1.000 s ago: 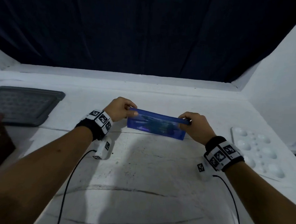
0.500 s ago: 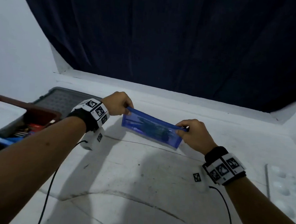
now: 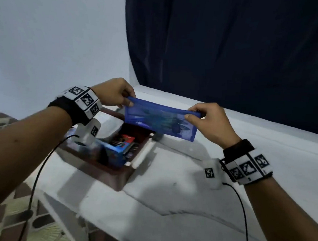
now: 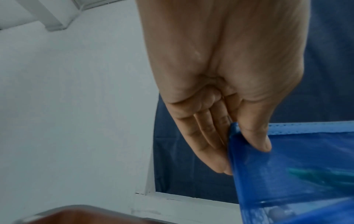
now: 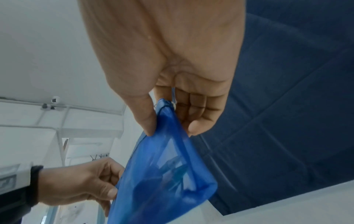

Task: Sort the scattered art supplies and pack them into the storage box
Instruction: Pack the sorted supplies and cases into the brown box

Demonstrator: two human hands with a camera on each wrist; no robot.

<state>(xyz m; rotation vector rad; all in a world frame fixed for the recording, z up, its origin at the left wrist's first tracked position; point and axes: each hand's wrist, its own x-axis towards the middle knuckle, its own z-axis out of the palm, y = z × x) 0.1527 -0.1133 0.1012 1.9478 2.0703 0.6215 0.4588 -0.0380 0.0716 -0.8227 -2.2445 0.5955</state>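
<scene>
Your white counter point(image 3: 195, 206) carries the brown storage box point(image 3: 112, 170) at its left edge, already holding a blue carton point(image 3: 115, 155) and other supplies. Above the box's far right corner hangs the blue mesh pouch point(image 3: 160, 121), clear of everything, its long axis running left to right between your hands and dipping slightly toward the right. Your left hand point(image 3: 112, 94) pinches the left top corner; your right hand point(image 3: 209, 121) pinches the zipper end. The box lies below and left, so your left hand is nearer and should lead down.
</scene>
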